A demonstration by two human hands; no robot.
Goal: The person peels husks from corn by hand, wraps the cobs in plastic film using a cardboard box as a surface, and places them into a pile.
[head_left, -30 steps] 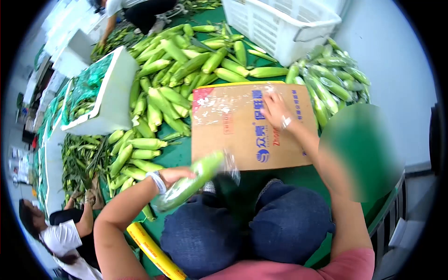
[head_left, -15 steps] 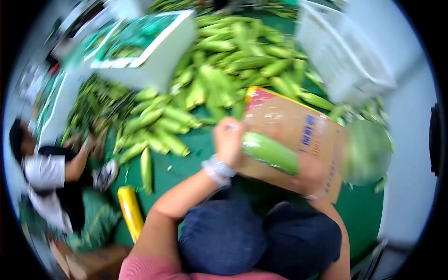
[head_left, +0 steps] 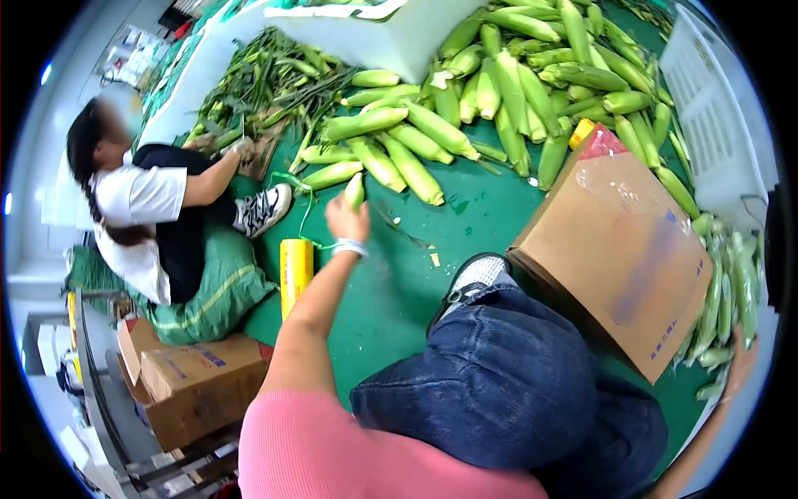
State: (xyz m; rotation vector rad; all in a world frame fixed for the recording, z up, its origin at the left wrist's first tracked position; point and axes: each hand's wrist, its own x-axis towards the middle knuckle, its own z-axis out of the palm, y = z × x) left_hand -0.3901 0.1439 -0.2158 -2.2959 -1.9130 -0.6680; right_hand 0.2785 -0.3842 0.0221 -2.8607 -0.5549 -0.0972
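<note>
My left hand (head_left: pixel 347 218) is closed around one end of a green-husked ear of corn (head_left: pixel 355 191), at the near edge of the loose corn pile (head_left: pixel 399 141). Far to the right, my right hand (head_left: pixel 737 363) is at the lower end of a film-wrapped ear of corn (head_left: pixel 746 287), its fingers partly hidden. That ear lies among several other wrapped ears (head_left: pixel 713 303). Between my hands stands a cardboard box (head_left: pixel 598 241), tilted in view. A yellow roll (head_left: pixel 296 274) lies beside my left forearm.
A large corn heap (head_left: pixel 573 75) lies at the back beside a white foam box (head_left: pixel 374 37). A white crate (head_left: pixel 715 108) stands at the right. On the left, a co-worker (head_left: pixel 141 191) sits on a green sack (head_left: pixel 212 287) by loose husks (head_left: pixel 266 83). Cardboard boxes (head_left: pixel 199 366) are behind.
Both hands were at a wrapped ear over the cardboard box. My left hand has moved left and taken hold of another ear; my right has moved right to the wrapped corn. The view has shifted.
</note>
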